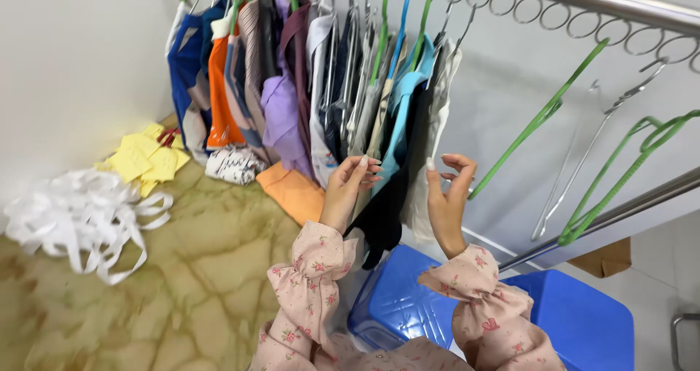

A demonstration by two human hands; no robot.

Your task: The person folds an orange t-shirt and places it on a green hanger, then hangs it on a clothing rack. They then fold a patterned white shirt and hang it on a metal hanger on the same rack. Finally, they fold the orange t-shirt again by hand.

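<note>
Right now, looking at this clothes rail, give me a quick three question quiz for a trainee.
1. True or false: the left hand touches the hanging clothes.
2. The empty hangers right of the clothes are mostly: A red, B green, C black?
3. What lies on the floor by the wall, beside the yellow papers?

Key: 1 true. 2 B. 3 a heap of white strips.

Sleeves (310, 283) pink floral; stool (583, 320) blue; empty hangers (543, 116) green; floor (182, 269) mottled beige.
</note>
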